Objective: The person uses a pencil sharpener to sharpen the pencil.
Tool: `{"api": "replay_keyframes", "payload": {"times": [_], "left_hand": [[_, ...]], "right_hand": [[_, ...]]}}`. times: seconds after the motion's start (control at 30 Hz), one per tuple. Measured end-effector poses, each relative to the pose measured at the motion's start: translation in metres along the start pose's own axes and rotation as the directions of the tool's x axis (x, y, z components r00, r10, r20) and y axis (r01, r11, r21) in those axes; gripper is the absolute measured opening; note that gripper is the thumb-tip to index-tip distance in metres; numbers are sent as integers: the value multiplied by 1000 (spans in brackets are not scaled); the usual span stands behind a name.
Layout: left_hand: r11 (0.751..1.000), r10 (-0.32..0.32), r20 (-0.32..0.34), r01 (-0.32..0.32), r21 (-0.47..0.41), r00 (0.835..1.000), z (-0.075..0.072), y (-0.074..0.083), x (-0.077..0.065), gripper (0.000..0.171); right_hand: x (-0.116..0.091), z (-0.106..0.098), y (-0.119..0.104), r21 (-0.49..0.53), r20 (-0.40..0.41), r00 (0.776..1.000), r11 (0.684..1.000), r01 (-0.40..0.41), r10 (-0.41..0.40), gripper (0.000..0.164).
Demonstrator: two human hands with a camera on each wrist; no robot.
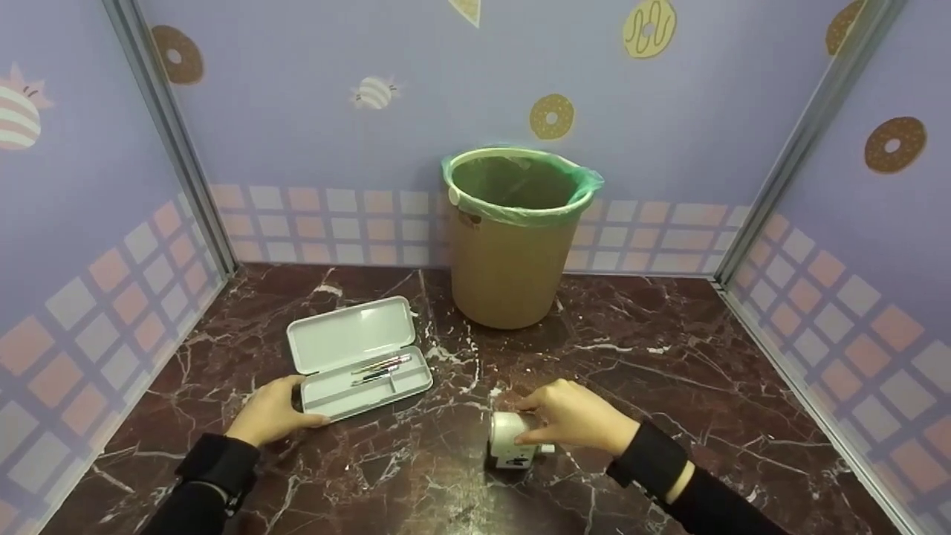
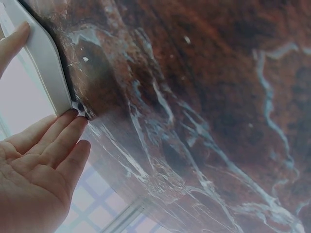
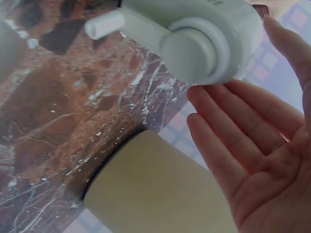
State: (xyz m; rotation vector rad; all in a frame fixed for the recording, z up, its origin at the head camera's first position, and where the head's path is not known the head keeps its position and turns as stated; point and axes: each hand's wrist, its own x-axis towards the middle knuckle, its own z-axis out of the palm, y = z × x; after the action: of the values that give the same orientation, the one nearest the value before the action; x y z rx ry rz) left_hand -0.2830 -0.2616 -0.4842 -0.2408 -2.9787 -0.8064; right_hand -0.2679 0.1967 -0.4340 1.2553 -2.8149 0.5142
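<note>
An open white pencil case [image 1: 345, 401] lies at the left of the table, its lid tilted back. Several thin pencils or pens [image 1: 379, 368] rest inside, beside a divider. My left hand [image 1: 269, 411] holds the case's left end, with the thumb at the front edge and the fingers at the back corner. In the left wrist view the case's rim [image 2: 46, 63] lies between thumb and fingers. Nearer the front, a white crank pencil sharpener [image 1: 507, 431] stands upright. The right hand [image 1: 579, 420] grips its top between thumb and fingers. Its crank [image 3: 146, 31] shows in the right wrist view.
Behind the sharpener stands a tan waste bin [image 1: 513, 267] lined with a green bag [image 1: 520, 215]. Patterned panels [image 1: 319, 126] close off the back and both sides. Small pale crumbs dot the dark marbled table [image 1: 631, 379] around the bin.
</note>
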Motion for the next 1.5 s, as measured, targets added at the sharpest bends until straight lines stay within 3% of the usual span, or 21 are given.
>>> {"api": "replay_keyframes", "payload": {"times": [0.2, 0.57, 0.87, 1.03, 1.17, 1.5], "left_hand": [[1000, -3, -2, 3, -7, 1000, 0, 0, 0, 84], [999, -36, 37, 36, 0, 999, 0, 4, -3, 94], [999, -9, -13, 9, 31, 1000, 1, 16, -6, 93], [999, 22, -54, -20, 45, 998, 2, 37, -9, 96], [998, 59, -64, -58, 24, 996, 9, 62, -9, 99], [973, 187, -24, -188, -135, 982, 51, 136, -11, 96]], "right_hand": [[-4, 4, 1, 15, 29, 999, 999, -40, 40, 35], [-7, 13, 4, 14, -45, 999, 1000, -18, 19, 39], [-11, 16, 8, 70, -71, 997, 997, -33, 38, 36], [-15, 16, 11, 151, -88, 991, 985, -88, 103, 31], [-18, 14, 13, 195, -113, 983, 974, -118, 142, 32], [-12, 3, 8, 254, -220, 946, 950, -180, 238, 28]]}}
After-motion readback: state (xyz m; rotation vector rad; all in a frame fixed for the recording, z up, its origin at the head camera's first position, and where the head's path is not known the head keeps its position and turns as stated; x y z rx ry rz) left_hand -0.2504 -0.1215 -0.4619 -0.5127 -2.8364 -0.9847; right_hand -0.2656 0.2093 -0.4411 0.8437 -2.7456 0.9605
